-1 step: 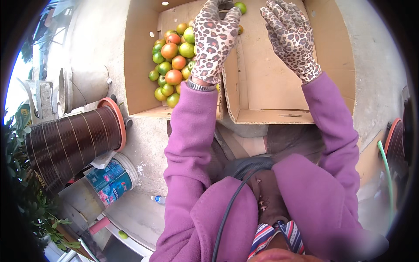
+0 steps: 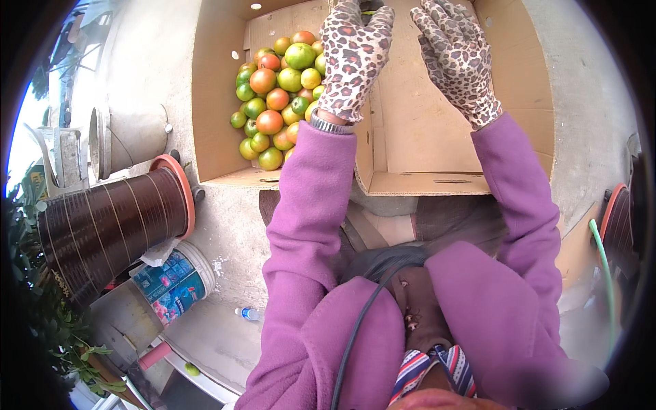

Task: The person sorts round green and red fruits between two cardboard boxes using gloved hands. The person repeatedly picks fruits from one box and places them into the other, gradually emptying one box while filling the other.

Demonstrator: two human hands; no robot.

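My left hand (image 2: 357,60), in a leopard-print glove, is at the far side of the left cardboard box (image 2: 220,102), by the edge where it meets the right cardboard box (image 2: 410,179). Its thumb and fingers curve around a green tomato (image 2: 369,12), of which only a sliver shows. Several green and reddish tomatoes (image 2: 270,122) lie piled in the left box, beside this hand. Over the right box, my right hand (image 2: 456,61) in a matching glove has its fingers stretched out, holding nothing visible.
To the left lie a whitish bucket (image 2: 137,140), a large brown ribbed pot (image 2: 116,225) with an orange rim, and a blue-labelled bucket (image 2: 174,280). A small bottle (image 2: 249,313) lies on the floor. A green hose (image 2: 604,266) runs along the right.
My left hand has moved right, uncovering more of the tomato pile and covering the green tomato that showed beside it. My right hand has barely shifted.
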